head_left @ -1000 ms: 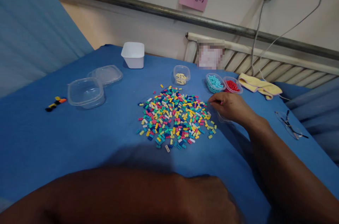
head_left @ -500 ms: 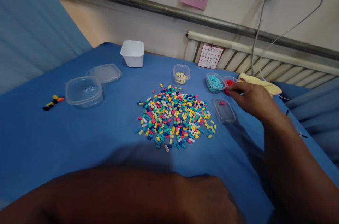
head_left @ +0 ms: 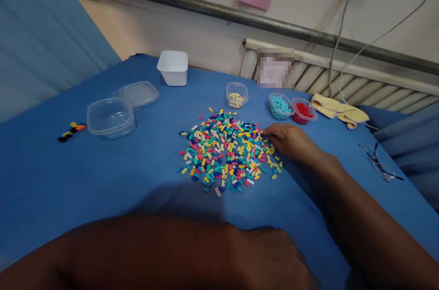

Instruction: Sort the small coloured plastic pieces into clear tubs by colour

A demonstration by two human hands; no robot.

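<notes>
My right hand (head_left: pixel 291 141) lies palm-down, its grip narrow, fingertips touching the right edge of the bead pile (head_left: pixel 228 150). My left hand (head_left: pixel 267 258) rests near, its grip hidden. The blue counter (head_left: pixel 103 175) meets a far wall.

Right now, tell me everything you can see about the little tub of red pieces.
The tub of red pieces is a small, clear, thin-walled plastic container with rounded corners and no lid on. It stands upright on the blue cloth near the table's far edge, partly filled with small bright red pieces heaped inside. Its left side sits against, or very close to, the matching tub of light blue pieces. A folded yellow cloth lies just to its right. The right hand is nearer the camera, not touching it.
</notes>
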